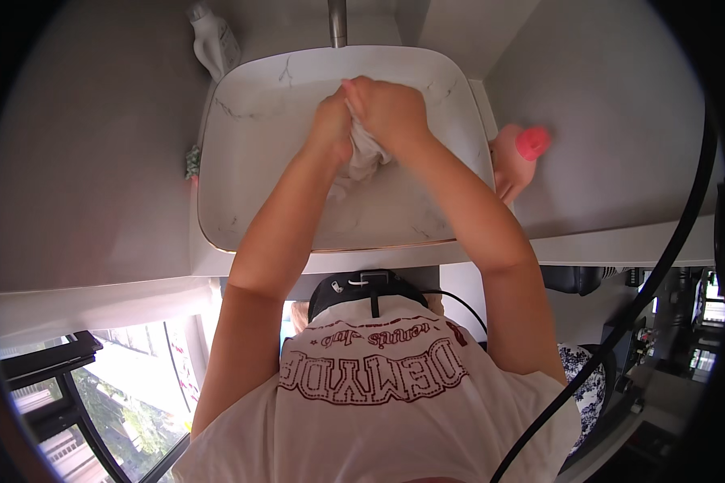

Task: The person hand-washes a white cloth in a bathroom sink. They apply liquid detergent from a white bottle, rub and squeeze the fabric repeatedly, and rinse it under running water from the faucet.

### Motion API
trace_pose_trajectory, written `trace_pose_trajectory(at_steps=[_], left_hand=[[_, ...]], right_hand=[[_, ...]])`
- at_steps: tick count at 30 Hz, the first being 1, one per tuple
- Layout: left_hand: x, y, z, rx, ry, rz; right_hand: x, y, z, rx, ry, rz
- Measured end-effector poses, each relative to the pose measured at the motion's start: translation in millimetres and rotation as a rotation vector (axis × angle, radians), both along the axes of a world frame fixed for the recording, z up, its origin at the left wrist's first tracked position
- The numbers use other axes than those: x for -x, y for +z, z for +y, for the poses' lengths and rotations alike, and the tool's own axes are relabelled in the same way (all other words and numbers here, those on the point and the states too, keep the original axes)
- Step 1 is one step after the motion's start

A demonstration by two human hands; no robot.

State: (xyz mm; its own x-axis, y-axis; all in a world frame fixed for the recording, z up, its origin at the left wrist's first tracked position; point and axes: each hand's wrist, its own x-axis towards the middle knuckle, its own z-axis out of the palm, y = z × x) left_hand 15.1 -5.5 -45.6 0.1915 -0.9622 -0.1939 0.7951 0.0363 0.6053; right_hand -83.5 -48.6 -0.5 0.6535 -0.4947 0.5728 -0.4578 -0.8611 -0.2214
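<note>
Both hands are together over the back half of a white, marble-patterned sink basin (260,181). My left hand (332,124) grips a white cloth (365,151) from one side. Pressed against it, my right hand (393,111) holds the same cloth from the other side. The cloth is bunched and twisted between the palms, and its lower end hangs down towards the basin floor. Part of the cloth is hidden by the fingers. A metal faucet (337,24) stands behind the hands at the basin's back rim.
A white plastic bottle with a handle (213,42) stands behind the basin at the left. Beside the right rim is a pink bottle with a red cap (516,157). A small green object (193,162) lies by the left rim. A black cable (658,271) runs down the right side.
</note>
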Motion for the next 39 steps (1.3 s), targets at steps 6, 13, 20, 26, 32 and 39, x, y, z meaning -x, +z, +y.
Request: trace_pose_trajectory(at_steps=[6,13,20,26,32,39], left_hand=[[-0.6,6.3,2.9,-0.141,0.201,-0.188],[-6.1,44.0,9.8,-0.149,0.278,-0.149],[-6.5,39.8,8.9,-0.002,0.216,-0.369],[-9.5,41.2,18.2,0.010,-0.131,-0.637],[-2.1,36.1,16.3,0.087,0.028,-0.550],[-9.3,34.2,9.7,0.113,0.332,-0.570]], right_hand=[[-10.6,0.0,15.4,-0.008,0.105,0.127],[16.1,11.5,-39.7,-1.279,0.131,-0.141],[40.6,-15.5,-62.0,-1.429,0.443,-0.450],[40.7,-7.5,-56.2,-1.594,0.442,-0.619],[47.5,-8.1,-64.8,-1.475,0.345,-0.502],[52.7,-7.1,-71.4,-1.084,0.262,0.131]])
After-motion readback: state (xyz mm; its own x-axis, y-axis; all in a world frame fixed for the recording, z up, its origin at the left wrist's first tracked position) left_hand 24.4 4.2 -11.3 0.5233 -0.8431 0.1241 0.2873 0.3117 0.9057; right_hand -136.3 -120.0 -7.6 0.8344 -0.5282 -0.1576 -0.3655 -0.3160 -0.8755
